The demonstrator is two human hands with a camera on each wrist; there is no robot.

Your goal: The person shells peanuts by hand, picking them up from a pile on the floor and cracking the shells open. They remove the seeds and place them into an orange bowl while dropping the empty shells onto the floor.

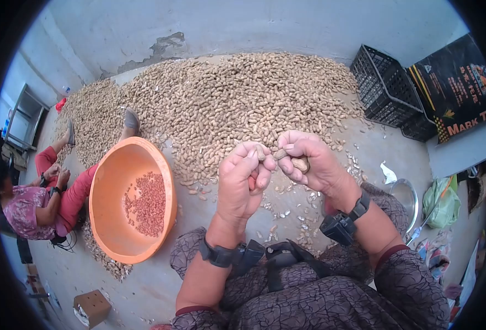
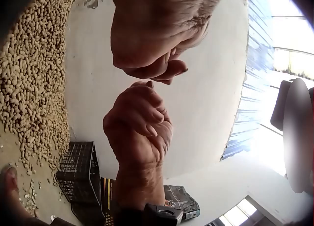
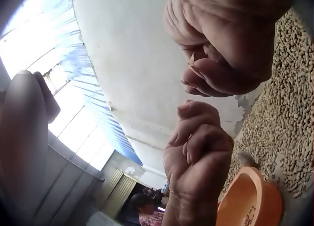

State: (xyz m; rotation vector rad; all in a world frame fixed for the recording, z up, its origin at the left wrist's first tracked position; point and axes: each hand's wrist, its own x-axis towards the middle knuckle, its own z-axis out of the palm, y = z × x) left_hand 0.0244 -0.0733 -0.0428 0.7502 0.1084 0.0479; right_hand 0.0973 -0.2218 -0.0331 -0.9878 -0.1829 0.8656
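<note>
Tan peanuts (image 1: 299,164) are being gripped in the right hand's (image 1: 326,168) curled fingers; the left hand (image 1: 236,181) is pinching a shell (image 1: 261,153), bent fingers cradling reddish kernels (image 1: 252,182) lower, likely freeing its fingertips.

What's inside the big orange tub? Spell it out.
Inside the wide orange plastic tub lies a loose pile of small reddish shelled peanuts; the bottom beneath them is hidden.
</note>
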